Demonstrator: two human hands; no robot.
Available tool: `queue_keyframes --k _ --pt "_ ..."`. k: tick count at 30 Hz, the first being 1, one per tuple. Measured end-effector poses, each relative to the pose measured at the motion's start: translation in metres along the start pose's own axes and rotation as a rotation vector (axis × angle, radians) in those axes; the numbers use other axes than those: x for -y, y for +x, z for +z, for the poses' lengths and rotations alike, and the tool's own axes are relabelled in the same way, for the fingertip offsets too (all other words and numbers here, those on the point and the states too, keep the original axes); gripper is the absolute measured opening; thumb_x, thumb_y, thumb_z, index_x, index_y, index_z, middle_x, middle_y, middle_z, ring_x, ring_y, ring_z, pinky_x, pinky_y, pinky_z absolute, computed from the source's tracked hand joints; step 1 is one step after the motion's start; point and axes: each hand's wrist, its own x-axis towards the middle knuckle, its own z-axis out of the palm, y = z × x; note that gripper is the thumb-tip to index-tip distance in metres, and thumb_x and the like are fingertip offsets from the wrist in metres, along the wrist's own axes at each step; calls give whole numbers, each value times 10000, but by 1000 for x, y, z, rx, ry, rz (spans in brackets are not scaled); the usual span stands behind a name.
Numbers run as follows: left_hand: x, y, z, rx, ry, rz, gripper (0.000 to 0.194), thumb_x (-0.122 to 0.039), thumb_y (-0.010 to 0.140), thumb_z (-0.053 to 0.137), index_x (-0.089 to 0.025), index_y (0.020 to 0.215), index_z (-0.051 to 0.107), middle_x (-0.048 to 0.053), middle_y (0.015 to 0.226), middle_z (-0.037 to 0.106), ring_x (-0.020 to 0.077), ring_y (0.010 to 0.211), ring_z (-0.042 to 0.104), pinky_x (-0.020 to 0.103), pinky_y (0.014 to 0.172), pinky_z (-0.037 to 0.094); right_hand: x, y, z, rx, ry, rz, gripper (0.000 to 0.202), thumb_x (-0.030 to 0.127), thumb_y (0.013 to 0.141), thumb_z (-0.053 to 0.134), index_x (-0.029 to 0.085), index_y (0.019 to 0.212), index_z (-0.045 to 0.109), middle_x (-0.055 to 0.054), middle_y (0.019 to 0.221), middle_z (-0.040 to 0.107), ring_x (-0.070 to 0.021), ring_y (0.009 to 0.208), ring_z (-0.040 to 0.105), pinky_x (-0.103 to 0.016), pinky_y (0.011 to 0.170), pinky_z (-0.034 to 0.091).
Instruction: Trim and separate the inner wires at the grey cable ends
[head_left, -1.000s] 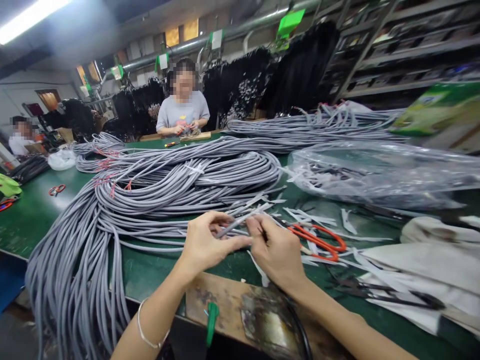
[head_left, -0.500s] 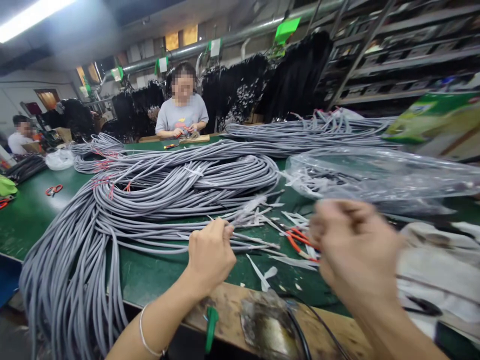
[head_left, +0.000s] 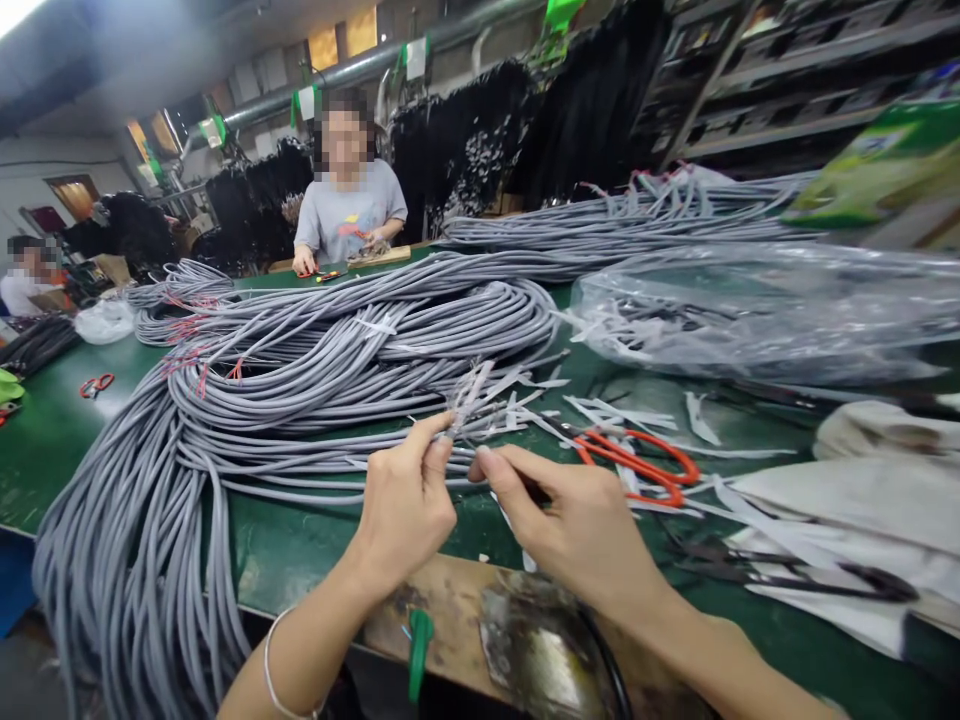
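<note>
Grey cables (head_left: 315, 370) lie looped in a big bundle across the green table (head_left: 262, 550), many hanging over its left front edge. My left hand (head_left: 409, 490) is pinched at the cable ends, with frayed whitish strands (head_left: 472, 395) rising just beyond its fingertips. What exactly it grips is too small to name. Close by on the right, my right hand (head_left: 555, 500) has thumb and forefinger pressed together near the same ends; anything between them is hidden. Red-handled scissors (head_left: 637, 465) lie behind my right hand among white strips (head_left: 622, 412).
A clear plastic bag (head_left: 750, 310) lies at the back right. Black-handled pliers (head_left: 810, 575) rest by a whitish cloth (head_left: 877, 490) on the right. A metal block (head_left: 544, 640) sits at the front edge. Across the table sits a person (head_left: 349, 205).
My right hand has moved left, from over the scissors to beside my left hand. The scissors now show fully. The person across the table has moved one hand to the side, and the view has shifted.
</note>
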Motion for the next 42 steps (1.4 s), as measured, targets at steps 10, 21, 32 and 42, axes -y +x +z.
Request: queue_keyframes --k 10,21,32,42 --pt "3 -1 3 -11 74 133 304 -165 898 374 -130 1077 617 70 842 716 147 626 640 242 645 509 -4 -2 -1 101 193 224 372 301 856 418 171 518 501 56 388 338 -52 334 274 -199 335 212" --pt "4 -2 12 42 163 139 278 -167 866 426 -177 1017 659 53 885 733 183 710 682 279 673 544 -7 -3 -6 -15 465 440 458 531 816 497 184 518 488 53 393 317 -65 343 281 -212 328 220" --pt "7 -3 14 81 82 76 245 -152 869 439 -169 999 646 85 885 697 210 809 650 326 777 513 -10 9 -12 -96 635 557 396 547 698 642 183 562 563 53 365 319 -69 320 285 -226 310 198" --pt "3 1 5 126 -208 -25 231 -58 784 468 -190 919 601 22 838 635 142 740 581 213 595 455 -14 10 -17 -66 270 393 304 489 764 554 208 647 557 40 434 412 -94 369 371 -231 348 293"
